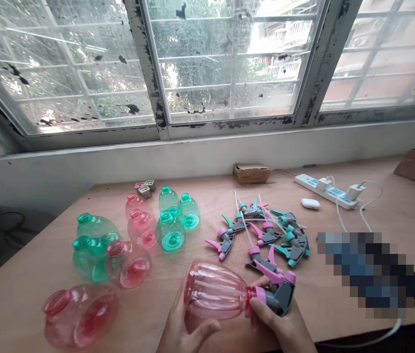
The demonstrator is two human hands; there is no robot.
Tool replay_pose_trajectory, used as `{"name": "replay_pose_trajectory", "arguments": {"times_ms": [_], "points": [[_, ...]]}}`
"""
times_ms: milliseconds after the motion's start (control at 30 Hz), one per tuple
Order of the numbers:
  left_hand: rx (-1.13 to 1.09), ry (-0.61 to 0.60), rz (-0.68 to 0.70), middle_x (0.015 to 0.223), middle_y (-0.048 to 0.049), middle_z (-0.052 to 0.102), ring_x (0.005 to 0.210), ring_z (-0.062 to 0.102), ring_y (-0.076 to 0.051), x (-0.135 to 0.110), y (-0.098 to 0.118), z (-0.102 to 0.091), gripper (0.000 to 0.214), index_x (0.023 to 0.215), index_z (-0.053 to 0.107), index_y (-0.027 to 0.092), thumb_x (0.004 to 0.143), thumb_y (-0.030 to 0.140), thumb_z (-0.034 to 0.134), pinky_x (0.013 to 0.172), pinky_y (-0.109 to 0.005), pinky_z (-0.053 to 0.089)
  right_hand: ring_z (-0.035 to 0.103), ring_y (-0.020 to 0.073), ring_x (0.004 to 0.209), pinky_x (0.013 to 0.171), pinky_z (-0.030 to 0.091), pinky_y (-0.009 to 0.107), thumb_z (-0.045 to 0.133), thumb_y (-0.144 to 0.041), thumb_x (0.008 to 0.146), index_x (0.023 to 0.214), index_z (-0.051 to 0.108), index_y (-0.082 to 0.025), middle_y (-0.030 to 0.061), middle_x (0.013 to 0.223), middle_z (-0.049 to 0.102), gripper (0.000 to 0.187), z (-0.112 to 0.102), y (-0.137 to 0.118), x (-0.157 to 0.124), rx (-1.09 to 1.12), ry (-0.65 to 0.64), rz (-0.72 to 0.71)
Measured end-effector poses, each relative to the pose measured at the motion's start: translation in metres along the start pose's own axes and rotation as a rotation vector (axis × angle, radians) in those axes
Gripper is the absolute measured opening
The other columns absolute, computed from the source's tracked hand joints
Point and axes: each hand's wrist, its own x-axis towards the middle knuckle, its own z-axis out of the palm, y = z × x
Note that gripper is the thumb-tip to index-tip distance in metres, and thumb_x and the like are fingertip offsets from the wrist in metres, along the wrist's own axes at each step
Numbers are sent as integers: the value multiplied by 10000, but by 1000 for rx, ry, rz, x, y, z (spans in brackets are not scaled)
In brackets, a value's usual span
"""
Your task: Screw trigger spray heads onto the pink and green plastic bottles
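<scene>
A clear pink bottle (216, 289) lies sideways in front of me, its base to the left. My left hand (187, 326) cups it around the base end, with the thumb held off the surface and the other fingers partly hidden behind. On its neck sits a grey trigger sprayer (284, 294) with a pink collar and trigger. My right hand (279, 321) pinches that collar between thumb and fingers. Beyond my hands lies a pile of loose trigger sprayers, among them a pink-and-grey one (264, 260) and a green-and-grey one (293, 249), with thin tubes sticking out.
Headless pink bottles (80, 316) and green bottles (170, 233) stand or lean on the left of the wooden table (178, 267). A cardboard box (252, 173), a power strip (327, 191) with chargers and a white case (310, 204) are farther back. A blurred-out object (369, 274) lies right.
</scene>
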Motion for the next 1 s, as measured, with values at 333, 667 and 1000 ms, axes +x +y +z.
{"name": "replay_pose_trajectory", "arguments": {"times_ms": [333, 667, 1000], "points": [[18, -17, 95, 1504, -123, 499, 1426, 387, -353, -3, -2, 2, 1127, 1525, 280, 263, 597, 610, 818, 1209, -489, 234, 609, 143, 414, 449, 485, 244, 803, -501, 702, 808, 600, -198, 1, 521, 702, 380, 1, 1, -1, 16, 31, -8], [-30, -40, 87, 1534, -96, 466, 1423, 390, -361, -2, -9, -1, 989, 1472, 403, 281, 624, 595, 803, 1202, -489, 263, 597, 151, 422, 472, 477, 263, 803, -505, 694, 826, 628, -193, -17, 483, 659, 381, 1, 0, 0, 1, 50, -21], [84, 44, 241, 1538, 31, 463, 1444, 342, -381, -6, 22, -7, 855, 1412, 475, 429, 635, 642, 761, 1204, -516, 278, 564, 132, 367, 417, 411, 226, 817, -518, 667, 838, 605, -207, -29, 440, 653, 413, -5, 10, 1, 68, 98, -9]]}}
